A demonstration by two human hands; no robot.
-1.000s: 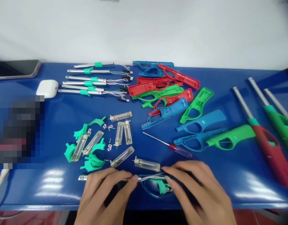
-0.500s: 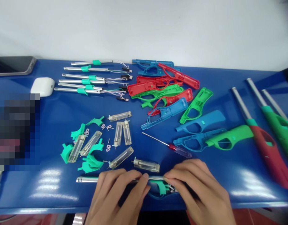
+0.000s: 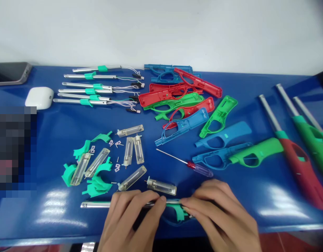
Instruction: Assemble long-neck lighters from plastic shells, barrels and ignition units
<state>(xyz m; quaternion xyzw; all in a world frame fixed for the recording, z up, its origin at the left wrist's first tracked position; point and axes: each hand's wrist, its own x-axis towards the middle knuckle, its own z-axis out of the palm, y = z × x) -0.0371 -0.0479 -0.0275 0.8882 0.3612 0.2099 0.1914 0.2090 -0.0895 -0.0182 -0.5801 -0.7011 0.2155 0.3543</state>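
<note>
At the table's front edge, a blue lighter half-shell (image 3: 173, 221) lies between my hands, partly covered by them. A silver lighter tube (image 3: 95, 204) runs along it and sticks out to the left. My left hand (image 3: 132, 218) is closed over the tube and the shell's front end. Inside the shell sits a teal trigger (image 3: 180, 212). With fingers pinched, my right hand (image 3: 223, 210) presses on the shell just right of the trigger; its fingers hide the handle end. Just beyond my hands lie a clear fuel tank (image 3: 161, 187) and a screwdriver (image 3: 200, 169).
Several tubes with wires (image 3: 88, 90) lie at the back left. Coloured half-shells (image 3: 186, 126) are piled back centre. Teal triggers (image 3: 97, 187) and more fuel tanks (image 3: 128, 150) are left of centre. Whole lighters (image 3: 299, 168) lie right. A white case (image 3: 40, 98) and phone (image 3: 10, 74) are far left.
The view has shifted slightly, so most things sit a little further left. Both hands keep nearly the same grip on the tube and shell.
</note>
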